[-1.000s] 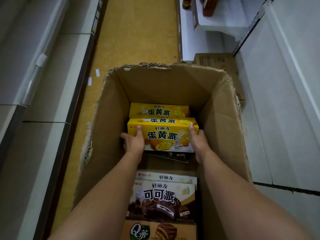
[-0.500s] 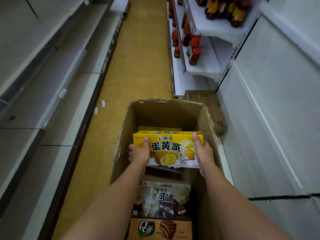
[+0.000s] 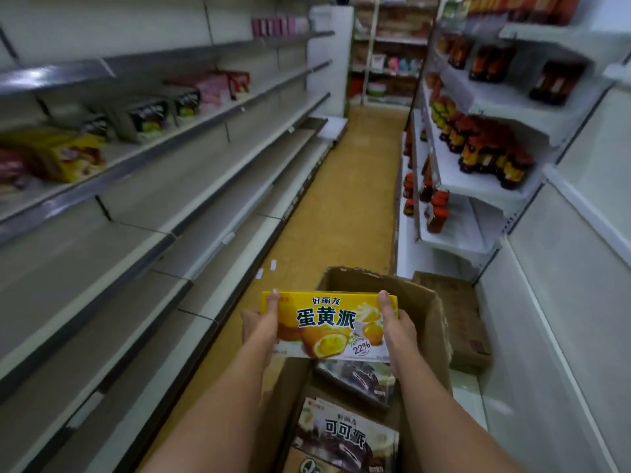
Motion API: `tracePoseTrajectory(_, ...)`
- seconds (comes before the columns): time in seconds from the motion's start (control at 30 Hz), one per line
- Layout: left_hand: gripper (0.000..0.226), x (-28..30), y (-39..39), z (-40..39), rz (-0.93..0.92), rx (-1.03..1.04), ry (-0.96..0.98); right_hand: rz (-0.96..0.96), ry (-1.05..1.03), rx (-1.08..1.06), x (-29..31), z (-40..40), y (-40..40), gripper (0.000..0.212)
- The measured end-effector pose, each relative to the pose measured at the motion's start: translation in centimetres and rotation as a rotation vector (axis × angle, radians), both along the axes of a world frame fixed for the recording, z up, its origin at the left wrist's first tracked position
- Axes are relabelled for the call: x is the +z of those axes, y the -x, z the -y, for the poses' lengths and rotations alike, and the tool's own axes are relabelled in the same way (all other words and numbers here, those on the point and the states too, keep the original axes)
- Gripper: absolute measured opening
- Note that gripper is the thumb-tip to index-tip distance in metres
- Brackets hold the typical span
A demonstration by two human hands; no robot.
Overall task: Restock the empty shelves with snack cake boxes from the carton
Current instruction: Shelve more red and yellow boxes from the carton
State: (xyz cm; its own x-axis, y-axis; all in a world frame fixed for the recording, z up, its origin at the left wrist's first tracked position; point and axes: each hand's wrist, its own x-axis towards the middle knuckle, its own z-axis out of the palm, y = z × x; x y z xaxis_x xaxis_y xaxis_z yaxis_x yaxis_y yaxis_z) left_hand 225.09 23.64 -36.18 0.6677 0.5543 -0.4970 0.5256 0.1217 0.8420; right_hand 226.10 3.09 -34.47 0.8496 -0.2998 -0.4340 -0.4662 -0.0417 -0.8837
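We held the yellow snack cake box level between our left hand and right hand, each clasping one end, above the carton, probably to carry it flat toward the bare shelves left of our hands.

A single wide-angle view looks out from the person's head, facing forward and tilted down along a shop aisle; both forearms reach in from the bottom edge, so the left hand and right hand sit close to the lens, holding a yellow snack cake box near the lower centre; the open carton lies just below and beyond them; the grey shelves run away along the left edge, the bottle shelves along the right, both bowed by the lens; the aisle floor recedes up the middle; there is no second view.
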Motion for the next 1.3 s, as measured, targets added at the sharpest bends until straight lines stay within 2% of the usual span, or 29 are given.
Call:
tracePoseTrajectory(0.17,0.059,3.5,4.8,-2.9,0.095,0.144,-0.041,0.021,-0.02,0.159,2.9,-3.8,1.4,0.066)
tracePoseTrajectory(0.23,0.075,4.1,7.0,-4.3,0.124,0.19,-0.048,0.047,-0.035,0.227,3.8,-5.5,2.1,0.069)
tracePoseTrajectory(0.3,0.083,4.9,9.5,-5.6,0.15,0.264,-0.047,0.076,-0.059,0.297,4.4,-7.3,3.0,0.063)
tracePoseTrajectory(0.37,0.078,5.9,12.3,-6.8,0.176,0.359,-0.037,0.133,-0.052,0.351,5.3,-9.3,4.3,0.058)
tracePoseTrajectory(0.47,0.076,6.4,17.2,-9.0,0.182,0.519,-0.009,0.149,-0.038,0.505,5.7,-13.2,6.9,0.073)
tracePoseTrajectory(0.6,0.055,7.1,24.3,-11.5,0.171,0.664,-0.025,0.112,-0.078,0.718,6.4,-17.9,11.7,0.069)
tracePoseTrajectory(0.73,0.063,7.2,32.0,-14.1,0.158,0.819,-0.087,0.094,-0.088,0.899,6.7,-22.2,17.4,0.069)
tracePoseTrajectory(0.87,0.056,6.7,39.6,-16.1,0.167,0.937,-0.115,0.067,-0.098,1.047,6.7,-26.2,23.3,0.076)
tracePoseTrajectory(1.13,0.047,5.9,55.6,-20.0,0.232,1.078,-0.128,0.055,-0.073,1.291,6.9,-33.7,36.9,0.063)
tracePoseTrajectory(1.3,0.054,6.1,65.0,-23.0,0.217,1.098,-0.147,0.102,-0.092,1.402,7.4,-38.3,45.4,0.051)
